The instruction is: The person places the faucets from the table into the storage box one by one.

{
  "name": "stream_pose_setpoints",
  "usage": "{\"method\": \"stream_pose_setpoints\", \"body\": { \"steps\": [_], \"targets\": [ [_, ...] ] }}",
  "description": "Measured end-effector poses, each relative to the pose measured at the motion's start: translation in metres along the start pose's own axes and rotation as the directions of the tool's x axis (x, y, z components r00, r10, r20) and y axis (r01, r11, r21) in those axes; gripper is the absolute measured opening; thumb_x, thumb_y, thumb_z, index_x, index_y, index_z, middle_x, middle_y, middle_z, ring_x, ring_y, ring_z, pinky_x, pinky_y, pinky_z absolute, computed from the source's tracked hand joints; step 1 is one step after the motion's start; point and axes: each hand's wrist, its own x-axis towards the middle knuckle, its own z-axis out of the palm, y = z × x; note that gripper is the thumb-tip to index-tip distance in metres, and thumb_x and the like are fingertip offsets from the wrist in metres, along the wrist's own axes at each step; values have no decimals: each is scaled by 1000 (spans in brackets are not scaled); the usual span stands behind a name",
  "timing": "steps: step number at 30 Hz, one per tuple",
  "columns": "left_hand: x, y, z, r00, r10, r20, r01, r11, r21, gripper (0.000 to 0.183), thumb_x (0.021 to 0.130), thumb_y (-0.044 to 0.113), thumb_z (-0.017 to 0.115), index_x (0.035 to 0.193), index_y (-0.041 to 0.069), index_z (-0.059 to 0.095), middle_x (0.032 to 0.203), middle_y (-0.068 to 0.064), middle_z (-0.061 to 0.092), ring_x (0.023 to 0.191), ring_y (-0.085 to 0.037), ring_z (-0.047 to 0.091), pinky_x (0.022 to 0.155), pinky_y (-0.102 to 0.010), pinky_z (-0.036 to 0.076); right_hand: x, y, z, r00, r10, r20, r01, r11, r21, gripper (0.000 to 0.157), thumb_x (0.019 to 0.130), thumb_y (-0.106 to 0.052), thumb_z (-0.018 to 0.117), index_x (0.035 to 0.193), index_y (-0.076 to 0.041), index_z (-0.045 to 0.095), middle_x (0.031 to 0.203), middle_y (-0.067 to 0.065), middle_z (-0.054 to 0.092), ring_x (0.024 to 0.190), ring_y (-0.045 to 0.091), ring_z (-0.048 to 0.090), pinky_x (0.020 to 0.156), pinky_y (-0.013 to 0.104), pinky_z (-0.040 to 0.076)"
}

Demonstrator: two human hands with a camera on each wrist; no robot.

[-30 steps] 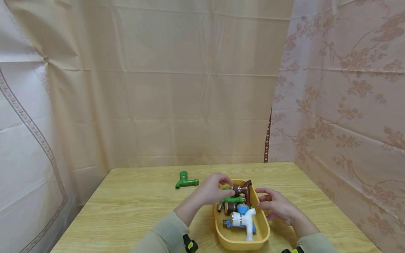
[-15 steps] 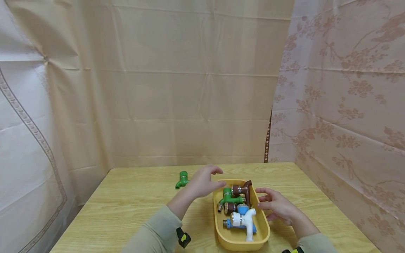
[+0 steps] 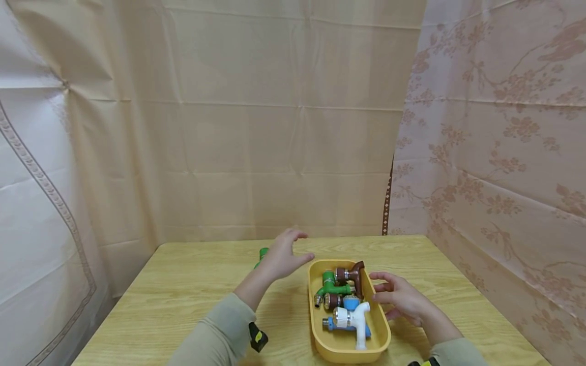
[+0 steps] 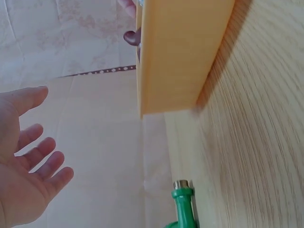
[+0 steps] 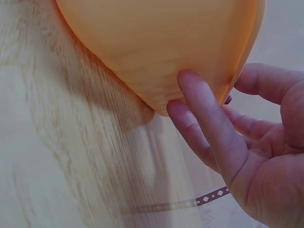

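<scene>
My left hand (image 3: 280,258) is in the air left of the yellow tub (image 3: 350,356), fingers spread and holding nothing. Partly behind it, a green tap (image 3: 263,252) lies on the table; its brass threaded end shows in the left wrist view, where the tap (image 4: 184,206) is below the tub. My right hand (image 3: 404,303) is at the tub's right side, fingertips against the outer wall (image 5: 156,42) in the right wrist view. Inside the tub lie a brown tap (image 3: 356,278), another green tap (image 3: 338,289), a white tap (image 3: 359,321) and a blue tap (image 3: 341,327) partly under the white one.
Also in the tub are a brown knob (image 3: 333,302) and a light-blue knob (image 3: 351,303). The wooden table (image 3: 197,295) extends left of the tub. Beige curtains (image 3: 274,127) hang behind the table, and a flowered one (image 3: 508,152) hangs at the right.
My left hand has moved away from above the tub, left and toward the far side, and now covers most of the green tap on the table. The right hand and tub have stayed put.
</scene>
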Motion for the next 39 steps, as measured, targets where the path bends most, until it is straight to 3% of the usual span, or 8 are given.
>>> {"method": "stream_pose_setpoints", "body": {
  "steps": [14, 39],
  "targets": [
    [4, -25, -4, 993, -97, -70, 98, 995, 16, 69, 88, 36, 81, 145, 11, 52, 147, -10, 48, 135, -34, 45, 109, -53, 40, 0, 1, 0, 1000, -5, 15, 5, 1000, 11, 68, 98, -4, 63, 153, 6, 25, 137, 35, 49, 99, 32, 68, 61, 44, 60],
    [3, -63, -3, 985, -158, -70, 161, 986, 46, 76, 86, 40, 82, 147, 8, 49, 152, -13, 41, 140, -36, 37, 109, -55, 39, -1, 1, 2, 1000, -8, 4, 8, 1000, 11, 68, 97, -4, 65, 153, 4, 27, 134, 31, 52, 98, 31, 68, 62, 46, 59]
  ]
}}
